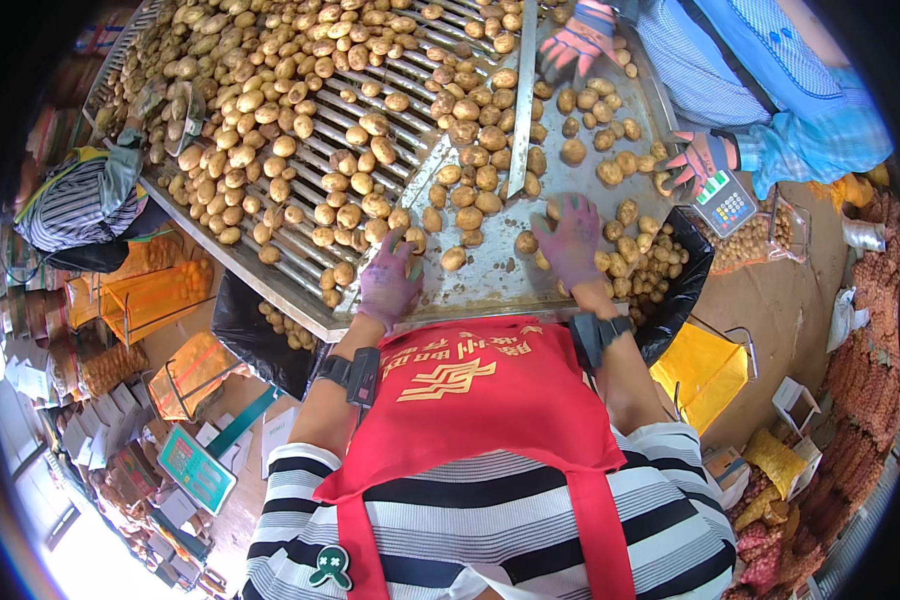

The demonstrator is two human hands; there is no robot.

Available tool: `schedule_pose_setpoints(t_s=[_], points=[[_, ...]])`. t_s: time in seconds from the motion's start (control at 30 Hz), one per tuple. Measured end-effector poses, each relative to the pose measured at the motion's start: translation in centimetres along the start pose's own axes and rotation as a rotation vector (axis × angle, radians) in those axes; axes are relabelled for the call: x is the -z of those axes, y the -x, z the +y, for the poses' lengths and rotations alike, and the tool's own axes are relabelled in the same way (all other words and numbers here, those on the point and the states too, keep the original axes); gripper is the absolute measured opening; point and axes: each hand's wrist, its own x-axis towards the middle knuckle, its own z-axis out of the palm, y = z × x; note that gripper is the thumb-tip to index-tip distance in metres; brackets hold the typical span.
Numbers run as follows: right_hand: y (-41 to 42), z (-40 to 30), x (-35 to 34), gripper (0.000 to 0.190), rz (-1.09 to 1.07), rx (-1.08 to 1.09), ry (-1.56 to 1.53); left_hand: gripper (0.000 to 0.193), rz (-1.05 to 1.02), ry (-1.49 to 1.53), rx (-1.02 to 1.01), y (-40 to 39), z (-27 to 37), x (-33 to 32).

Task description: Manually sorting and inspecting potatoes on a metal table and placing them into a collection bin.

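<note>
My left hand [390,283], in a purple knit glove, is at the near end of the slatted metal rack [307,166]. Its fingertips touch or nearly touch a potato [415,240]; whether they grip it is not clear. On the smooth metal tray [487,281], my right hand [571,240] lies palm down in a matching glove with fingers apart. One loose potato [526,241] is just left of it, and more potatoes [627,247] lie to its right. Between my hands, a single potato [454,259] rests on the metal.
A metal divider bar [523,105] crosses the tray. Opposite right, a co-worker's gloved hands [581,41] reach over potatoes; another person [82,199] works at left. Black-lined bins [259,330] hold potatoes below the edge. A digital scale [724,204] stands right.
</note>
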Motion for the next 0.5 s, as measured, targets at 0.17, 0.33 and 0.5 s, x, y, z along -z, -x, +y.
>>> schedule_pose_setpoints(t_s=[0.17,0.33,0.5], points=[[-6.0,0.0,-3.4,0.071,0.102,0.124,0.064,0.046,0.002,0.129,0.036,-0.4,2.4,-0.6],[-5.3,-2.5,-3.2,0.076,-0.262,0.285,0.205,0.044,0.008,0.218,0.021,1.2,2.4,-1.2],[0.8,-2.6,-2.6,0.057,-0.261,0.212,0.185,0.040,-0.028,0.221,0.022,2.2,1.7,-1.7]])
